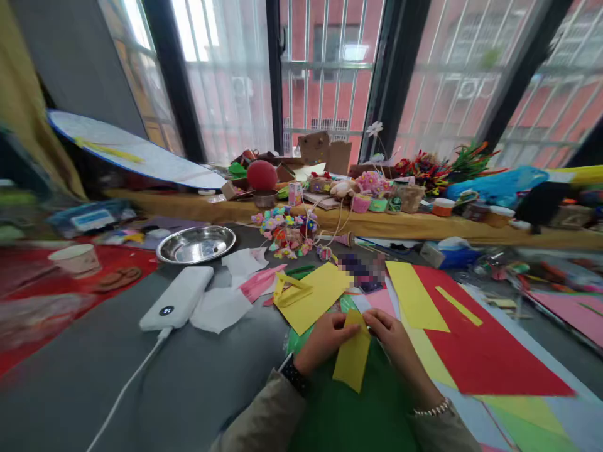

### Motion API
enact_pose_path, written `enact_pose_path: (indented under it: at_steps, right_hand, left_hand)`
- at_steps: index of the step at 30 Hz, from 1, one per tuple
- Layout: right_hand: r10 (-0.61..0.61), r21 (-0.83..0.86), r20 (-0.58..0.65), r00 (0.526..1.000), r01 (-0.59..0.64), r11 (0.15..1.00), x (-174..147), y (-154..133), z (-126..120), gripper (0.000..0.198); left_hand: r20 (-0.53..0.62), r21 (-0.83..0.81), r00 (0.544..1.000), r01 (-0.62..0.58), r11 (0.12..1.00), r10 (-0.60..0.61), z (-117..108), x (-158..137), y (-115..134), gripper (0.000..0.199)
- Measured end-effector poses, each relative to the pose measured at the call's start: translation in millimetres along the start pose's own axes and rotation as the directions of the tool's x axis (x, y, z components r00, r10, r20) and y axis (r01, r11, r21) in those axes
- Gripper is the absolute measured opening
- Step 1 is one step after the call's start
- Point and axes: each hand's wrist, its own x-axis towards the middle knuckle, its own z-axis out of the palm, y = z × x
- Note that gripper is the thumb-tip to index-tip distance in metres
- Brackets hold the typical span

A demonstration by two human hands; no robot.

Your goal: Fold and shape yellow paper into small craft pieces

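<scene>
Both your left hand and right hand hold the yellow strip in closed pinches. You have it left of the red sheet.

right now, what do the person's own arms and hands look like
The left hand is bare, with a black, pale-dotted watch strap at the wrist; the right hand, also bare, has a pale beaded bracelet. Both sleeves are greyish-beige.

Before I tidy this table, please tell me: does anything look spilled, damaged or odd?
Yes: blocky pixels hide much of the dark object beyond the right hand, which is odd. The thin white paper beside the power bank lies rumpled. Nothing looks clearly spilled.
</scene>
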Motion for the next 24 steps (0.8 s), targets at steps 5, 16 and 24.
enact_pose_path:
  at_steps: [5, 16, 24]
  right_hand:
    - [-0.001, -0.003, 0.029, 1.000, 0.001, 1.000, -1.8, 3.0, -2.4, 0.021]
    - [-0.112, -0.304, -0.006, 0.994, 0.105, 0.947, -3.9, -2.7, 0.8, 0.024]
    - [-0.267, -0.659, 0.026, 0.963, 0.217, 0.720, -5.0, -0.5, 6.6, 0.026]
  left_hand:
    - [-0.015, 0.029, 1.000, 0.018, 0.999, -0.017, 1.1, 2.9, 0.5, 0.033]
    - [-0.080, 0.111, 0.996, -0.034, 0.993, 0.043, 2.2, 1.6, 3.0, 0.028]
    - [-0.115, 0.161, 0.993, -0.010, 0.987, 0.029, 1.2, 2.0, 5.1, 0.027]
